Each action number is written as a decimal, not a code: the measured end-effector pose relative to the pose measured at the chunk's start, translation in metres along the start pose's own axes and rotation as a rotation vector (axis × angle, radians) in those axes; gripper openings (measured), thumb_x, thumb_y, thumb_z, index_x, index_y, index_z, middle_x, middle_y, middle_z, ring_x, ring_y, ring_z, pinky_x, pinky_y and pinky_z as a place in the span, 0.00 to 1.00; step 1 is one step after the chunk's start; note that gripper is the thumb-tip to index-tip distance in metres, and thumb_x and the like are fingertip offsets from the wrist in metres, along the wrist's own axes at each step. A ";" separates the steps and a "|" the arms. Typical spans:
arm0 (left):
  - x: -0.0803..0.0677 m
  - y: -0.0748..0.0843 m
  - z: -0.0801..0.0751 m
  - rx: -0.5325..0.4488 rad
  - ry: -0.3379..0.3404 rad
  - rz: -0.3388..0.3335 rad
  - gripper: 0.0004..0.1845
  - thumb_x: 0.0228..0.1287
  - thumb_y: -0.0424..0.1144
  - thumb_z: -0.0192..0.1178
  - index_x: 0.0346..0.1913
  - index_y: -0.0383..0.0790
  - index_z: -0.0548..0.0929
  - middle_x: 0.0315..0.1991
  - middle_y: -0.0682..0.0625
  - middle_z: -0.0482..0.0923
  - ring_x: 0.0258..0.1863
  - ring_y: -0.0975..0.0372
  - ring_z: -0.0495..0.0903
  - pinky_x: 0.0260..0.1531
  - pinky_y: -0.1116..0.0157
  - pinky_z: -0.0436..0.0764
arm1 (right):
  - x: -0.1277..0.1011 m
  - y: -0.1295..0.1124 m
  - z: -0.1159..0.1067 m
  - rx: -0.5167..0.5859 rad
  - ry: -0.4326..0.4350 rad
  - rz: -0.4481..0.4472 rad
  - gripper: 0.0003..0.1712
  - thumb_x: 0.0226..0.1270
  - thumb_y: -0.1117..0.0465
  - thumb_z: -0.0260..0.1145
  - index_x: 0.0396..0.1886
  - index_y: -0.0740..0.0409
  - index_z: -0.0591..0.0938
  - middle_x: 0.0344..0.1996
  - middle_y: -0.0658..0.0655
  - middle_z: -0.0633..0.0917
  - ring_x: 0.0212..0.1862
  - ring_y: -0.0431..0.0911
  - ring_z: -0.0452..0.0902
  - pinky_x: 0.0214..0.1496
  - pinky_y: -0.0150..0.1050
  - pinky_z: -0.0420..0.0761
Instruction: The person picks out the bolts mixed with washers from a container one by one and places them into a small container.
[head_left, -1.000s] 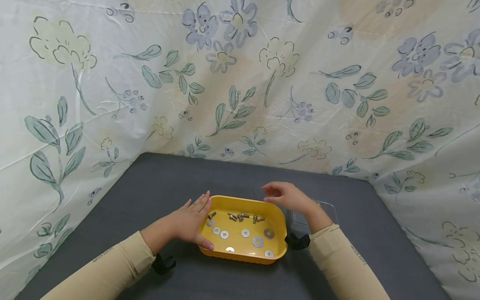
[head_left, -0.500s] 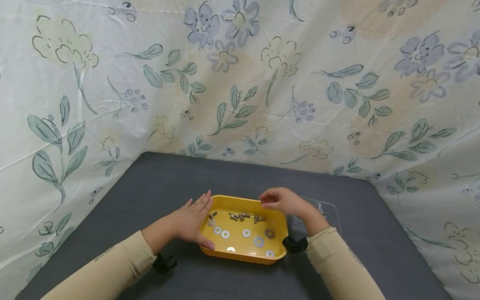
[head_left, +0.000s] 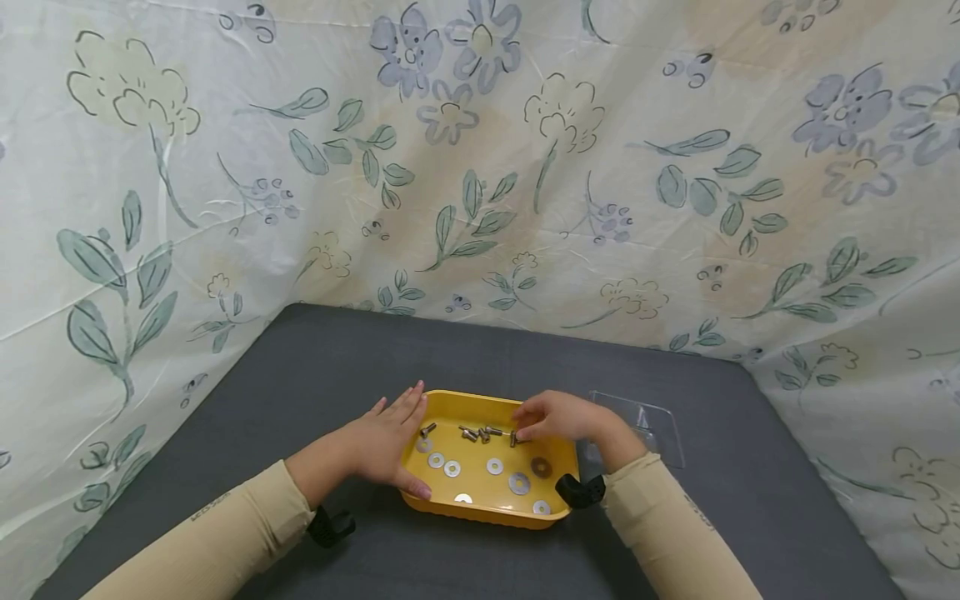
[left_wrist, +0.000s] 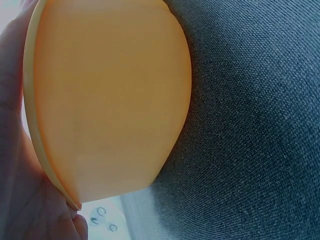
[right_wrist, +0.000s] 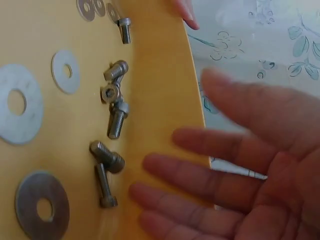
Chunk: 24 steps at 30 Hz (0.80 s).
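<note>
My left hand [head_left: 384, 446] flat against yellow tray [head_left: 480, 510] at its 9 o'clock wall, fingers straight, thumb on near corner: braces tray so it can't slide on grey table [head_left: 315, 367]. My right hand [head_left: 558, 419] reaches in from 3 o'clock, fingers loosely spread, holding nothing (tips just short of bolts [right_wrist: 107, 167]). Bolts lie on their sides in a loose row along tray's 12 o'clock side, axes mixed. Washers [head_left: 516, 482] flat toward 6 o'clock. Tray's long axis 9-to-3.
</note>
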<state>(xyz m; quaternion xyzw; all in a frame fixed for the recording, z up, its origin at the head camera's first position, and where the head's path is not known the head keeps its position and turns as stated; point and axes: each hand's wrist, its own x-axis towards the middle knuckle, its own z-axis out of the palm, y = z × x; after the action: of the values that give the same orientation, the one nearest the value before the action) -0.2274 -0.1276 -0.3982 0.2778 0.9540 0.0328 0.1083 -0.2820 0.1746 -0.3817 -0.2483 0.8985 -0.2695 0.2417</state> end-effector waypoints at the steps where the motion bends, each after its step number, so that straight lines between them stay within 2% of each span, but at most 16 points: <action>1: 0.000 0.000 0.000 -0.001 -0.001 0.001 0.69 0.34 0.80 0.53 0.72 0.36 0.40 0.72 0.46 0.26 0.71 0.55 0.34 0.65 0.46 0.44 | 0.000 0.000 0.001 -0.025 -0.007 0.007 0.22 0.61 0.54 0.64 0.53 0.57 0.79 0.48 0.52 0.81 0.50 0.45 0.76 0.55 0.46 0.72; 4: 0.000 0.001 -0.001 -0.002 -0.003 0.002 0.69 0.34 0.80 0.53 0.72 0.36 0.40 0.72 0.45 0.26 0.71 0.54 0.34 0.65 0.46 0.44 | 0.002 -0.002 0.004 -0.082 -0.021 0.018 0.21 0.61 0.58 0.64 0.54 0.58 0.78 0.49 0.53 0.81 0.52 0.47 0.75 0.55 0.47 0.72; 9: 0.000 0.001 -0.001 0.004 -0.005 -0.001 0.69 0.34 0.80 0.52 0.72 0.36 0.40 0.72 0.45 0.26 0.71 0.54 0.34 0.65 0.46 0.44 | 0.002 -0.006 0.006 -0.178 -0.037 -0.005 0.15 0.60 0.63 0.64 0.48 0.56 0.81 0.45 0.54 0.82 0.47 0.48 0.76 0.50 0.46 0.75; 14: 0.001 0.000 -0.001 0.002 -0.002 -0.002 0.69 0.34 0.80 0.53 0.72 0.37 0.40 0.72 0.46 0.26 0.71 0.54 0.35 0.65 0.46 0.45 | 0.005 -0.008 0.009 -0.225 -0.056 -0.027 0.16 0.56 0.65 0.67 0.46 0.56 0.82 0.43 0.53 0.82 0.45 0.47 0.76 0.48 0.44 0.75; 24: 0.001 0.000 -0.001 -0.008 -0.013 -0.006 0.69 0.33 0.80 0.53 0.72 0.37 0.40 0.72 0.46 0.25 0.71 0.54 0.35 0.65 0.46 0.44 | 0.017 -0.008 0.017 -0.144 -0.081 -0.008 0.19 0.55 0.69 0.66 0.48 0.58 0.81 0.41 0.51 0.82 0.43 0.43 0.78 0.46 0.38 0.77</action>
<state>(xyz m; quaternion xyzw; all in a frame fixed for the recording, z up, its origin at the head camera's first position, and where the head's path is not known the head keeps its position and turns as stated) -0.2282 -0.1269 -0.3973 0.2749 0.9539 0.0343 0.1154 -0.2827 0.1525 -0.3942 -0.2792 0.9040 -0.1949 0.2585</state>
